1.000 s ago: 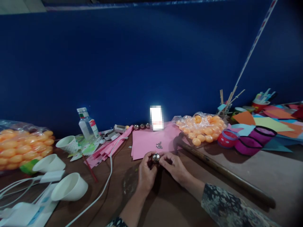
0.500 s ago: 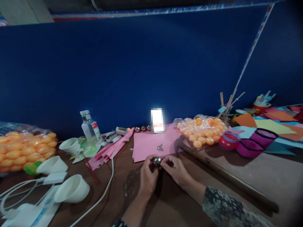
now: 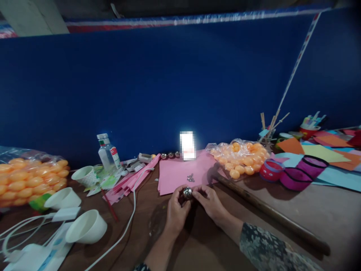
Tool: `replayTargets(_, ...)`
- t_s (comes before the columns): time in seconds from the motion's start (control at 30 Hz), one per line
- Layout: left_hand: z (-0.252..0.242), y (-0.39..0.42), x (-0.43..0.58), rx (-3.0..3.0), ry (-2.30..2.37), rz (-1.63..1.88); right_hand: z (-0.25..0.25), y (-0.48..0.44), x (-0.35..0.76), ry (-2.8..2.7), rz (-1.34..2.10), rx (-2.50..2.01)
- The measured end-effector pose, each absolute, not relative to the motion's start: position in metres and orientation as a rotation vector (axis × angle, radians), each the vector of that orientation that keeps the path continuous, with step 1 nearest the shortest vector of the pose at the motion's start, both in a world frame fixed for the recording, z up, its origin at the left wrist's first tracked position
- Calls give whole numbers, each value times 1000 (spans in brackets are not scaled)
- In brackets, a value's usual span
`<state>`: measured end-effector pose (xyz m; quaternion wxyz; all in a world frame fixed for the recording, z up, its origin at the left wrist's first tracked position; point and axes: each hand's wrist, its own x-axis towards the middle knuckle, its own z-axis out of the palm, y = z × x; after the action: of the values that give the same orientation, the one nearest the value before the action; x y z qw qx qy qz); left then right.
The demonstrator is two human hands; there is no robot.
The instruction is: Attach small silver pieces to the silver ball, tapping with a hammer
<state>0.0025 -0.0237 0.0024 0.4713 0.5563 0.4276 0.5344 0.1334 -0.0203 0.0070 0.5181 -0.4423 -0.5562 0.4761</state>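
While a clear bag of orange balls fills the left edge of the frame, a white power strip lies in the lower left corner, near a plain white cup. Left of centre stands a clear bottle, and nearer the middle lie pink paper strips.

Just below the centre of the frame, the left hand curls its thumb and fingers about the left side of a shiny silver ball, gripping it. Above it, small metal pieces rest on pink sheets. From the right, the right hand brings thumb and forefinger together at the ball's side; whether they pinch some small piece there cannot be told.

Beyond that hand, a wooden-handled hammer slants toward the lower right. Right of centre lies another bag of orange balls, then a red cup, purple bands and, at the right edge, coloured papers.
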Motion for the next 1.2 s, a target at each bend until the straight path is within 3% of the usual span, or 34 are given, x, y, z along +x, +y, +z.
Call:
replayTargets(0.83, 7, -30, 3, 1527, 1289, 1428, -4, -22, 130, -1587, 860, -1061)
replayTargets(1.2, 16, -86, -11, 1538, 1501, 1388, -10, -15, 137, -1736, 771, -1281)
